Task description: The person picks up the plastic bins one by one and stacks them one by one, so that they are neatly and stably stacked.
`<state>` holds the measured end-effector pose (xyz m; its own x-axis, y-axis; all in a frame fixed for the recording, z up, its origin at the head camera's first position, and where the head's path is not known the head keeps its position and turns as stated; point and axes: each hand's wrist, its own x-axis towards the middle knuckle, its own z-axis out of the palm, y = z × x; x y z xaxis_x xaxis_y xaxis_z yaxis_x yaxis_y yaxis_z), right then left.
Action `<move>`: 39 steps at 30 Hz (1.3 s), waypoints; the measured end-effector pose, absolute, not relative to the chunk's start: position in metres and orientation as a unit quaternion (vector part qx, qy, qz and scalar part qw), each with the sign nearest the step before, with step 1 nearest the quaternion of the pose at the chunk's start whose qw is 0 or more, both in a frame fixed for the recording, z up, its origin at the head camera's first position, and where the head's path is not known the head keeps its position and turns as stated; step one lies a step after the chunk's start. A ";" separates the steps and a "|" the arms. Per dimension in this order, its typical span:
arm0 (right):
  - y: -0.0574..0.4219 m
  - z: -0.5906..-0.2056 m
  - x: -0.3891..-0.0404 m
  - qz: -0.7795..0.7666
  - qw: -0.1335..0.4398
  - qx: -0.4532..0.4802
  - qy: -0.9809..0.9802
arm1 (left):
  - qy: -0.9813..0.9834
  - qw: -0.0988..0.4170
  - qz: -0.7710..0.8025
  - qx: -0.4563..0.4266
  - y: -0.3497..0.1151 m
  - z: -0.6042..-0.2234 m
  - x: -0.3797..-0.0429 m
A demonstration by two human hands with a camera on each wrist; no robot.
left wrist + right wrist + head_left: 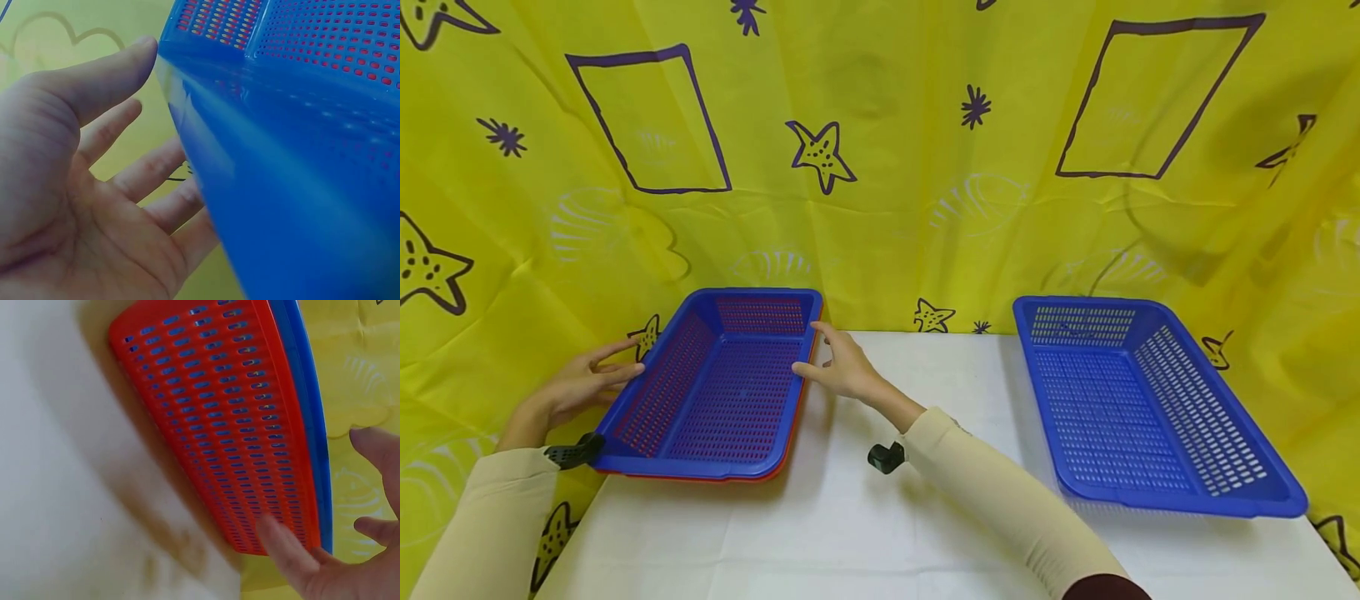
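Note:
A blue plastic basket point(745, 392) sits nested inside a red basket point(212, 425) at the left of the table. Only a thin red edge shows below the blue rim in the head view. My left hand point(583, 385) is at the stack's left side, its thumb tip point(149, 50) at the blue rim and its fingers spread; some fingertips are hidden behind the rim. At the right side, my right hand point(846, 367) has thumb and forefinger apart beside the rim. In the right wrist view one finger point(284, 547) lies in front of the red wall; contact is unclear.
Another blue basket point(1112, 417) stands at the right of the white table point(917, 517). A yellow patterned cloth point(895, 208) hangs behind the table and along its sides, close to the left stack.

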<state>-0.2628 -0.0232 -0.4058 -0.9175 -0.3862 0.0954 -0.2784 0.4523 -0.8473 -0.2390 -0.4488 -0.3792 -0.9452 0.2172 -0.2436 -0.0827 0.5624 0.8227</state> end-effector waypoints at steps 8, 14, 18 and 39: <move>-0.029 -0.415 -0.263 -0.654 0.158 -0.149 0.724 | 0.831 0.191 0.521 0.041 -0.454 -0.383 -0.239; -0.033 -0.422 -0.265 -0.692 0.172 -0.143 0.686 | 0.811 0.204 0.545 0.055 -0.455 -0.382 -0.239; -0.035 -0.425 -0.267 -0.698 0.175 -0.135 0.681 | 0.795 0.207 0.568 0.059 -0.455 -0.381 -0.240; -0.038 -0.428 -0.268 -0.704 0.170 -0.133 0.676 | 0.810 0.209 0.546 0.046 -0.452 -0.379 -0.243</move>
<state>-0.2675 -0.0382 -0.4282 -0.9068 -0.4192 -0.0436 0.0606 -0.0274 -0.9978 -0.2431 -0.4521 -0.3790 -0.9086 0.3021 -0.2885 -0.1539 0.4000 0.9035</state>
